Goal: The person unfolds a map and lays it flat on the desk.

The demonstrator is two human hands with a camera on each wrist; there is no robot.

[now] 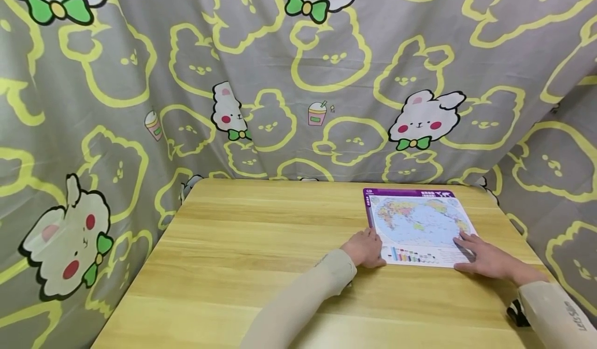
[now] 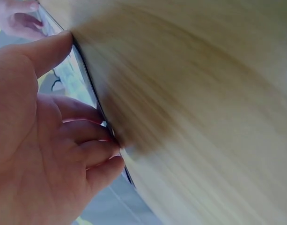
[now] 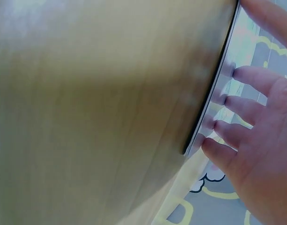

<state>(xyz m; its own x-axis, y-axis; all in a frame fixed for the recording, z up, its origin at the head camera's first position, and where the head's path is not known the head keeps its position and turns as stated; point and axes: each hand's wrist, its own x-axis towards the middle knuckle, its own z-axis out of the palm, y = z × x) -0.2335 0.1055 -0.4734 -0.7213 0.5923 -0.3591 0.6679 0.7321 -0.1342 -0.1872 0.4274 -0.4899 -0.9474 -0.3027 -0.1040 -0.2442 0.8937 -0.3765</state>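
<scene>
A thin world map board (image 1: 415,227) with a purple top border lies flat on the wooden table, right of the middle. My left hand (image 1: 366,248) is at its lower left edge; in the left wrist view that hand (image 2: 54,126) has its fingertips and thumb right along the map's thin side. On the other side, my right hand (image 1: 487,258) rests its spread fingers on the map's lower right part. From the right wrist, the right hand (image 3: 255,126) shows extended fingertips touching the glossy surface near the dark rim (image 3: 211,89).
The wooden table (image 1: 233,245) reaches back to a grey curtain (image 1: 261,54) printed with yellow outlines and white rabbits, which also hangs at both sides. A black-and-white striped band (image 1: 516,313) shows by the right sleeve.
</scene>
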